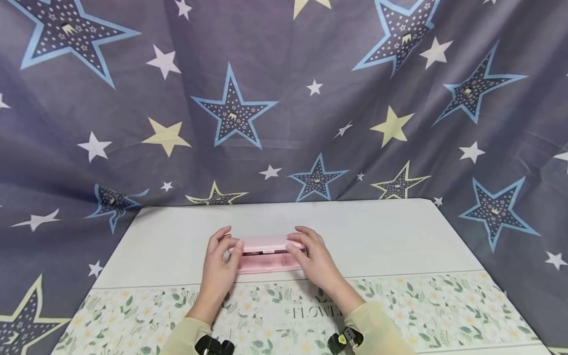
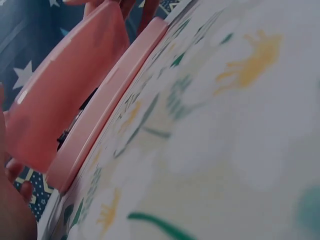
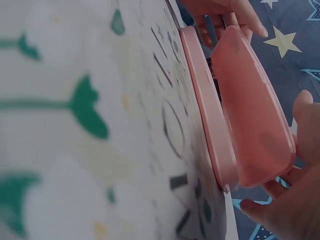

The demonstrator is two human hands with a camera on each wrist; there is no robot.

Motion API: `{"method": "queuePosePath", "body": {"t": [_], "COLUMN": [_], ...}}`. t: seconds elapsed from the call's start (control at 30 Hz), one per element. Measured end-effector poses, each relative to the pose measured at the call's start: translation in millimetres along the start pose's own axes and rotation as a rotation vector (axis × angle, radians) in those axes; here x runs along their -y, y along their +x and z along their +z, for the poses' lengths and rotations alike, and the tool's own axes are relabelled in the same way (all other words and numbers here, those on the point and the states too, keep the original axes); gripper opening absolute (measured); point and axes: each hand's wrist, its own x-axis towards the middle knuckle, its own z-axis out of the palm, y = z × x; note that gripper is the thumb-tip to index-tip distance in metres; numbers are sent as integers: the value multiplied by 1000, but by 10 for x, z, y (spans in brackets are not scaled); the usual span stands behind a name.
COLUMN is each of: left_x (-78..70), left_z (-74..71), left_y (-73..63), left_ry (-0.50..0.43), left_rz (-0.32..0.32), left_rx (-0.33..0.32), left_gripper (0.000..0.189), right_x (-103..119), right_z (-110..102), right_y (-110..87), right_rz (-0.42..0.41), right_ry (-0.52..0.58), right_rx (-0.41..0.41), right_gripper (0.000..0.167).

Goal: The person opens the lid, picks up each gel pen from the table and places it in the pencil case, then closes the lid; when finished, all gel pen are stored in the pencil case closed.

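A pink plastic pencil case [image 1: 262,265] lies lengthwise on the table, its hinged lid [image 1: 259,242] tilted partway up. Some dark items show through the gap under the lid, too small to name. My left hand [image 1: 222,256] holds the lid's left end, thumb in front and fingers behind. At the opposite end my right hand [image 1: 314,257] holds the lid in the same way. From the right wrist the lid [image 3: 255,110] stands at an angle over the shallow base [image 3: 212,120], with the right fingers partly hidden behind it.
The white table [image 1: 377,236] carries a floral mat strip [image 1: 443,305] with printed lettering along its near side. Behind the table hangs a dark curtain [image 1: 284,123] with printed stars. A black strap device sits on each wrist.
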Motion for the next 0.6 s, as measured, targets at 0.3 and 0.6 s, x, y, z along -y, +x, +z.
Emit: {"method": "queuePosePath", "body": {"t": [0.3, 0.6], "left_x": [-8, 58], "left_z": [43, 66], "left_y": [-54, -105], "left_ry": [107, 232], "left_rz": [-46, -84], "left_rx": [82, 210], "left_gripper": [11, 48], "right_x": [29, 51], "right_z": [125, 237], "right_y": [-24, -35], "right_rz": [51, 81], "right_ry": [3, -18], "right_rx": [3, 20], "right_gripper": [48, 65]}}
